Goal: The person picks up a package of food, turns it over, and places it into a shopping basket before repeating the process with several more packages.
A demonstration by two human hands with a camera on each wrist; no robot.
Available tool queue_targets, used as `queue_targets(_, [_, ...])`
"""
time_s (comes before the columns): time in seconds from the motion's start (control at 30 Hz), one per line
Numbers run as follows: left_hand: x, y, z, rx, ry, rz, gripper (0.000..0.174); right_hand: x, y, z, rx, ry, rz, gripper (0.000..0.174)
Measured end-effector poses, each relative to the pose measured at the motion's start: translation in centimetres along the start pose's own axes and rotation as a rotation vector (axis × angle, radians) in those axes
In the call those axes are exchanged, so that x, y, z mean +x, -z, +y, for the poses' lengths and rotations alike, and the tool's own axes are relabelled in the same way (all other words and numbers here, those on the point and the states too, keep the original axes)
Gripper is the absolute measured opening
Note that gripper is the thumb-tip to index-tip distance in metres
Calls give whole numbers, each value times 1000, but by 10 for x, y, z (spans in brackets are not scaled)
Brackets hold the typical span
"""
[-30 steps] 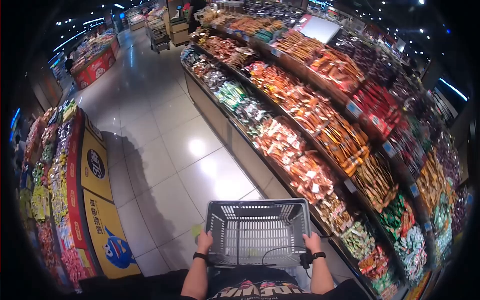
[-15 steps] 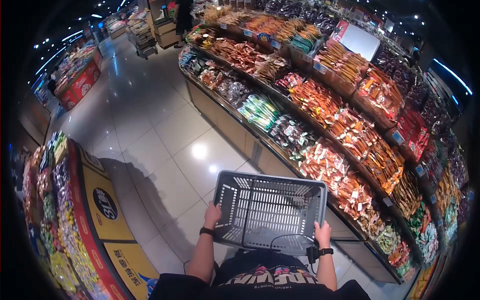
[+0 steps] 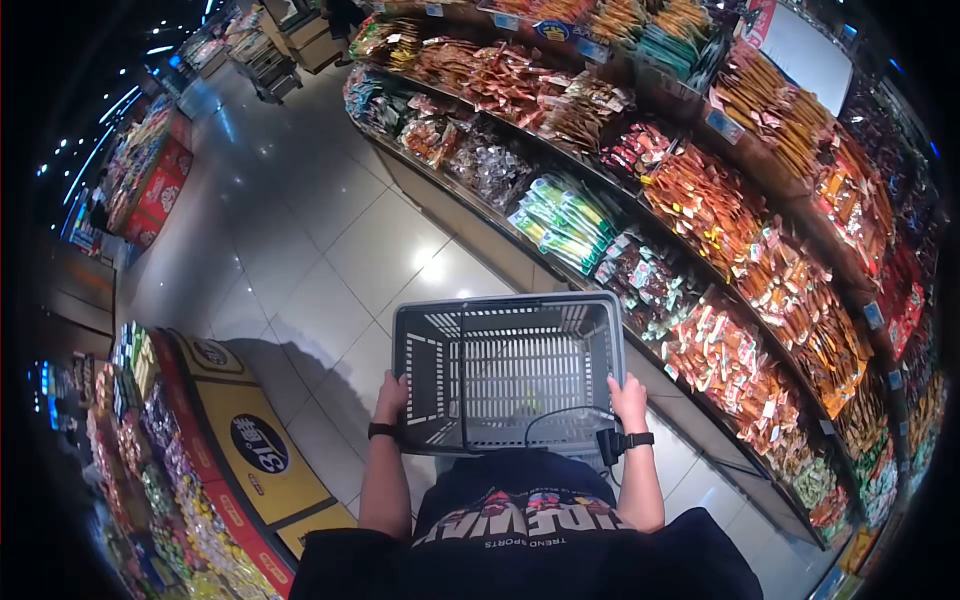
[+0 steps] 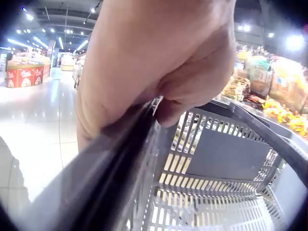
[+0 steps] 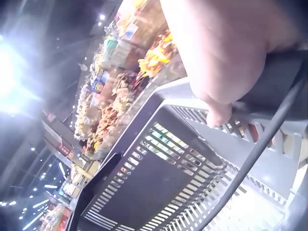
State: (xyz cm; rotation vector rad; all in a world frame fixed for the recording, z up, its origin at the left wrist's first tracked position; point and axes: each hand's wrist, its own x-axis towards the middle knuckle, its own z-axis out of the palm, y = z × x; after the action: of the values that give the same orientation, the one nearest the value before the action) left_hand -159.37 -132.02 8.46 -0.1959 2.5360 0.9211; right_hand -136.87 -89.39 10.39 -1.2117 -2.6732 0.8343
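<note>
A grey plastic basket (image 3: 510, 300) with slotted walls is held in front of the body, nothing plainly seen inside it. My left hand (image 3: 392, 397) grips its left rim; in the left wrist view the left hand (image 4: 163, 62) wraps over the rim (image 4: 96, 178), thumb on the inner side. On the opposite rim, my right hand (image 3: 629, 400) has its fingers curled round the edge. The right wrist view shows that hand (image 5: 231, 53) over the basket's rim (image 5: 178, 91), with a dark cable crossing below.
Tiered shelves of packaged snacks (image 3: 720, 350) run along the right side. At the lower left stands a curved display (image 3: 250, 440) of small packets. Tiled floor (image 3: 340, 240) lies between them. Farther off are a cart (image 3: 268, 75) and a red display stand (image 3: 160, 195).
The shelves have grown nearer and shifted in the head view as the body moved forward. Both hands keep their grip on the basket, which shifted and tilted slightly between frames.
</note>
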Motion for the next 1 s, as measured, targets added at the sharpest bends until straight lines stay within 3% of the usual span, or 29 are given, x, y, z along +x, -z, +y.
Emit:
queue_targets(0.13, [42, 24, 40, 42, 14, 8, 31, 39, -8, -49, -8, -50, -70, 32])
queue_targets(0.2, [70, 33, 72, 56, -12, -41, 30, 52, -32, -41, 49, -127, -61, 31])
queue_targets(0.33, [185, 21, 79, 116, -144, -191, 31, 74, -80, -40, 45, -252, 11, 27])
queue_targets(0.53, [309, 43, 143, 284, -384, -237, 30, 74, -94, -141, 334, -629, 42, 24])
queue_targets(0.6, [340, 46, 166, 249, -407, -262, 29, 76, -93, -163, 309, -624, 114, 23])
queue_targets(0.63, [352, 46, 179, 258, -423, -283, 29, 77, -94, -173, 289, -592, 163, 22])
queue_targets(0.8, [378, 36, 220, 308, -438, -435, 29, 72, -96, -190, 432, -786, 182, 27])
queue_targets(0.87, [386, 27, 220, 385, -480, -453, 29, 60, -116, -180, 416, -811, 204, 27])
queue_targets(0.97, [387, 19, 209, 372, -403, -523, 29, 47, -146, -159, 373, -810, 234, 27])
queue_targets(1.0, [387, 17, 201, 367, -490, -465, 30, 46, -144, -168, 419, -831, 249, 27])
